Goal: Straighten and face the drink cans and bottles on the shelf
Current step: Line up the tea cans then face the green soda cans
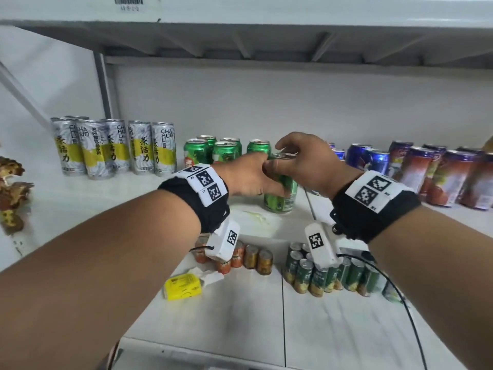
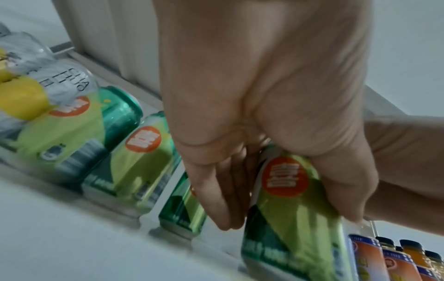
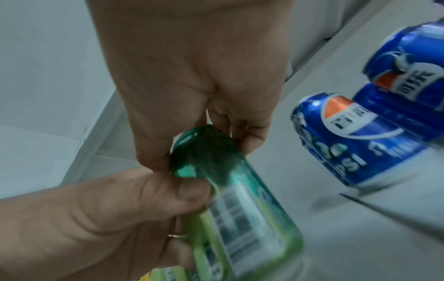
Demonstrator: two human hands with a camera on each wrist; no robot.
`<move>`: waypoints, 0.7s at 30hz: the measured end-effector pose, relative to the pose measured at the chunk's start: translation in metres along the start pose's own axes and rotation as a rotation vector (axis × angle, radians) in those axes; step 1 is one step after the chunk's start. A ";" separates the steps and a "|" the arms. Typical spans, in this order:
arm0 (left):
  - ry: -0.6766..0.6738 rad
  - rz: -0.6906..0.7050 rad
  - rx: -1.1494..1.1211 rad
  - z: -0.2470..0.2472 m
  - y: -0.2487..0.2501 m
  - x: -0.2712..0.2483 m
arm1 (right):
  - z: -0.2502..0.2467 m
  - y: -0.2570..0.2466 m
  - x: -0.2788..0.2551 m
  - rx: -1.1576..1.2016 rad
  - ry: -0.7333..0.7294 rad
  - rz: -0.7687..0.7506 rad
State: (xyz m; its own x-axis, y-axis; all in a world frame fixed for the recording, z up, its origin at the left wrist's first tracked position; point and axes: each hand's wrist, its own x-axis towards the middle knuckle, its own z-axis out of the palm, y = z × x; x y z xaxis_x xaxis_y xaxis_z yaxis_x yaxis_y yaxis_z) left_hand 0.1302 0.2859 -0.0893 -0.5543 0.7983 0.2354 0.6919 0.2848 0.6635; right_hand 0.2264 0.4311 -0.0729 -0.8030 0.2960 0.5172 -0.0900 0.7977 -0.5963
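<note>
Green can [image 1: 280, 193] stands on the white shelf [image 1: 88, 193], out in front of the row of 5 green cans [image 1: 197, 153] and between the 2 wrists; left hand [image 1: 246, 177] wraps the can body, thumb on the near side, fingers round the far side; right hand [image 1: 306, 161] pinches the top rim from above; so both grips hold the same can, neither one wide.

Risks, as judgement: can looks slightly tilted in the wrist views, so a careless set-down could rock it into the neighbouring green cans or the blue cans [image 1: 373, 158] just to its right; smooth glossy metal, so fingers may slip while twisting the label forward; barcode side shows in the right wrist view, orange logo in the left, so facing looks unfinished.

Materials: thin aluminium cylinders, shiny printed skins, domed rims; tall slim white-yellow cans [image 1: 114, 148] at left; shelf is smooth painted metal, slick, cans would slide easily.
</note>
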 end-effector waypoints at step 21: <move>0.182 0.173 -0.257 0.028 -0.047 -0.011 | 0.048 0.044 -0.041 0.620 0.099 -0.033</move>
State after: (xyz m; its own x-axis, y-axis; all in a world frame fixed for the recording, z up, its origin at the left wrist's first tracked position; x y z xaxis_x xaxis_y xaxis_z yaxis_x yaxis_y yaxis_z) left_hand 0.1163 0.2787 -0.1433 -0.5284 0.7089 0.4672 0.6565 -0.0079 0.7543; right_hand 0.2265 0.4291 -0.1500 -0.7382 0.3477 0.5781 -0.4625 0.3630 -0.8089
